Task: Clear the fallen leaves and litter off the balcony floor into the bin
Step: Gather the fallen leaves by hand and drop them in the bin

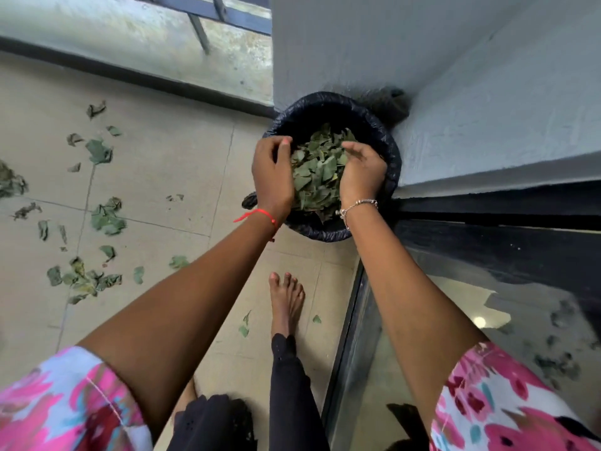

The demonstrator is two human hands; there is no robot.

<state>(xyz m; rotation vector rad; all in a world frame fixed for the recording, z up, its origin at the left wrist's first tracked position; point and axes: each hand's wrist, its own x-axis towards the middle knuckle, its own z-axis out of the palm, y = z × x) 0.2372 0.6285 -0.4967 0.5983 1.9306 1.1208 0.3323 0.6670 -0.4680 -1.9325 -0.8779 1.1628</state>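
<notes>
A round bin lined with a black bag stands in the corner by the wall. Both my hands are over its mouth with a heap of green leaves between them. My left hand cups the left side of the heap, fingers curled over it. My right hand cups the right side, fingers bent into the leaves. Whether the heap rests in the bin or is lifted by my hands is unclear. Loose green leaves lie scattered over the tiled balcony floor at the left.
A grey parapet with dark railing bars runs along the far edge. A grey wall stands behind the bin. A glass sliding door with a dark frame lies to the right. My bare foot stands just before the bin.
</notes>
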